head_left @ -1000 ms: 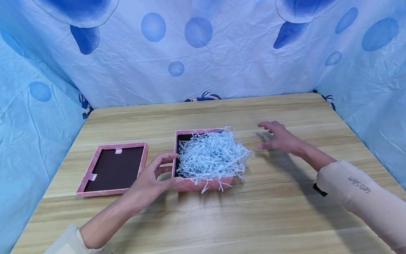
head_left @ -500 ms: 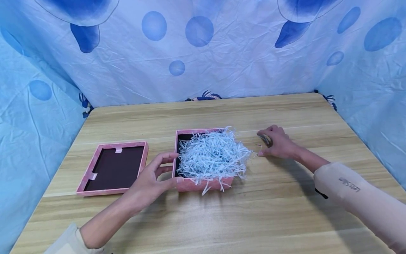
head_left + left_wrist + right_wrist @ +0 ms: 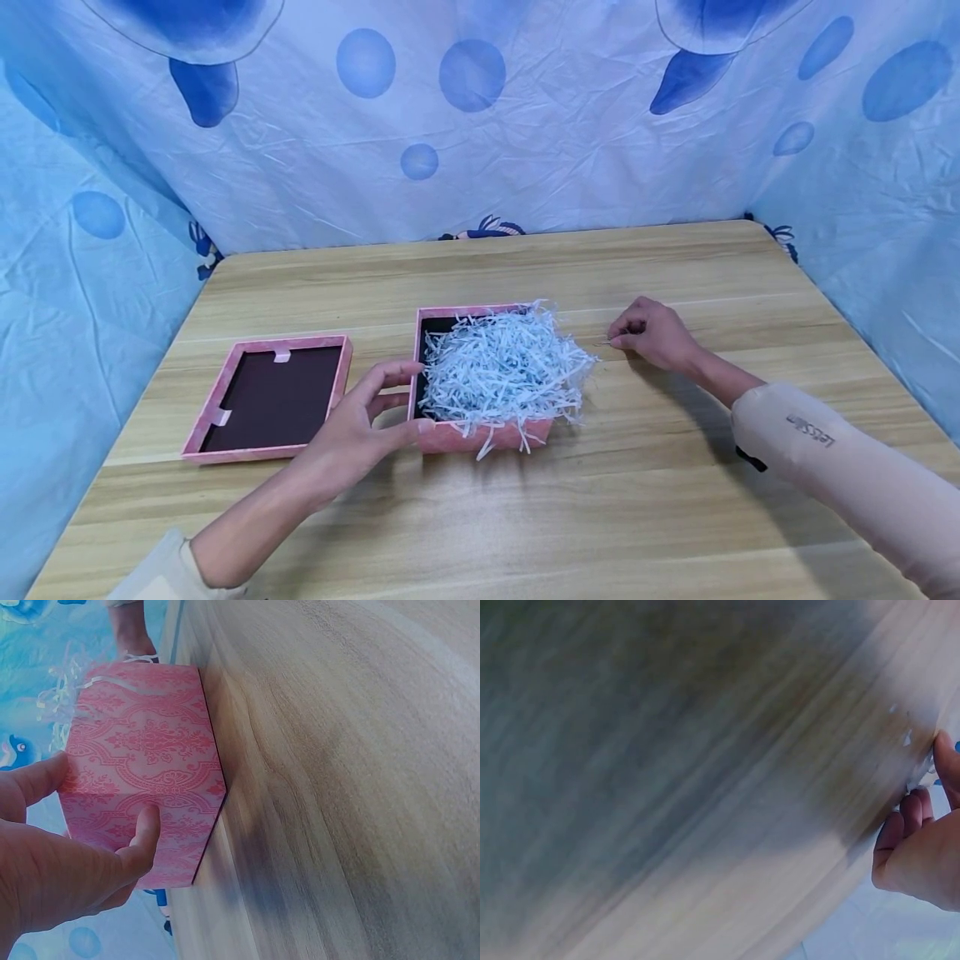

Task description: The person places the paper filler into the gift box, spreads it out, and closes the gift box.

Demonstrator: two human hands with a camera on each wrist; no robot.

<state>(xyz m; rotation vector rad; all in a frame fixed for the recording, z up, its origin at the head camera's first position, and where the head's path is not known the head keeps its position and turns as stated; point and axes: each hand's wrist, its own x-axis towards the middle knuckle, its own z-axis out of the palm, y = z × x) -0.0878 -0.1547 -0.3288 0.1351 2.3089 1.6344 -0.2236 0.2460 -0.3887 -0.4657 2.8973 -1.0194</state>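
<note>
An open pink box [image 3: 480, 437] with a dark lining holds a heap of pale blue shredded paper [image 3: 506, 367], some strands spilling over its front and right sides. My left hand [image 3: 356, 429] holds the box at its left end, a finger at the rim and the thumb at the front corner; the left wrist view shows the box's patterned pink wall [image 3: 142, 742] by the fingertips. Right of the box, my right hand [image 3: 656, 337] is down at the tabletop, pinching a few thin shreds between thumb and fingers. Small pale paper bits [image 3: 907, 739] lie close by.
Left of the box, the pink lid [image 3: 342, 371] lies with its dark inside up and two light tabs showing. The wooden table [image 3: 525, 525] is backed by a blue curtain [image 3: 525, 167] with sea-animal prints, which also closes in both sides.
My right hand's fingers have drawn together from a wide spread to a pinch at the tabletop, around loose shreds. The left hand and the box have stayed in place.
</note>
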